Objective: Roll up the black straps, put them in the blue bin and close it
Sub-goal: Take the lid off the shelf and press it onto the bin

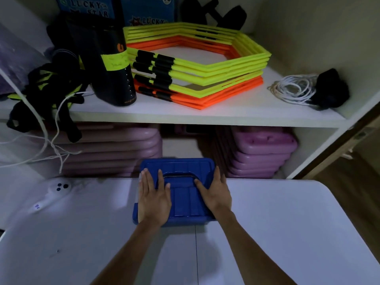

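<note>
We see the blue bin point(182, 194) on the desk point(287, 223), lid on, contents hidden. Both hands, left hand point(153, 199) and right hand point(214, 194), lie flat and open on the lid, gripping nothing.

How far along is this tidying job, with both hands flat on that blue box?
Nearly finished, it seems. The lid is already on the blue plastic bin on the white table, and no loose straps lie on the table; whether they are inside cannot be seen. In hand: the left hand and right hand press flat on the lid. Left: probably only seating it fully.
</note>
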`<act>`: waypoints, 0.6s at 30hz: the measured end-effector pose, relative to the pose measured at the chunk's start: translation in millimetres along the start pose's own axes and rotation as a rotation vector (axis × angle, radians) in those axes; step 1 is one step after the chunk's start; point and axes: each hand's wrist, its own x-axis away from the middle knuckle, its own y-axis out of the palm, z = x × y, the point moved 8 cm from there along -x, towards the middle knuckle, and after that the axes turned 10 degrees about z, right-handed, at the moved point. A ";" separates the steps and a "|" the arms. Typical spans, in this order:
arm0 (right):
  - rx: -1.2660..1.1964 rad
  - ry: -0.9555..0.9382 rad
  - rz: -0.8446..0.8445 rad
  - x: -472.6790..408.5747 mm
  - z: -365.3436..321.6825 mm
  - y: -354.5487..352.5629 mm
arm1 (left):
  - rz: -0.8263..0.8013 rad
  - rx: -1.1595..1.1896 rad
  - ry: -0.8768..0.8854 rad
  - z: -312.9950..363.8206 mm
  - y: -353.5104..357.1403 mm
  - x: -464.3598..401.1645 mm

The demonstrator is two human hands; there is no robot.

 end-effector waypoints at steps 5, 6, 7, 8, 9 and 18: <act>0.190 -0.105 0.088 7.8 -28.3 7.2 | 0.012 -0.014 0.002 -1.6 2.2 0.2; 0.258 -0.125 0.088 9.3 -32.6 9.1 | 0.014 -0.028 0.005 -1.4 2.6 0.0; 0.305 -0.133 0.081 10.5 -36.0 10.6 | 0.012 -0.039 0.007 -0.8 3.0 -0.3; 0.333 -0.132 0.069 11.2 -38.2 12.5 | 0.010 -0.042 0.010 -0.2 3.3 -0.4; 0.349 -0.130 0.051 12.3 -40.3 14.8 | 0.009 -0.046 0.012 0.1 3.3 0.0; 0.343 -0.339 0.027 25.0 -42.4 28.3 | -0.026 -0.037 -0.010 -2.7 6.4 -1.1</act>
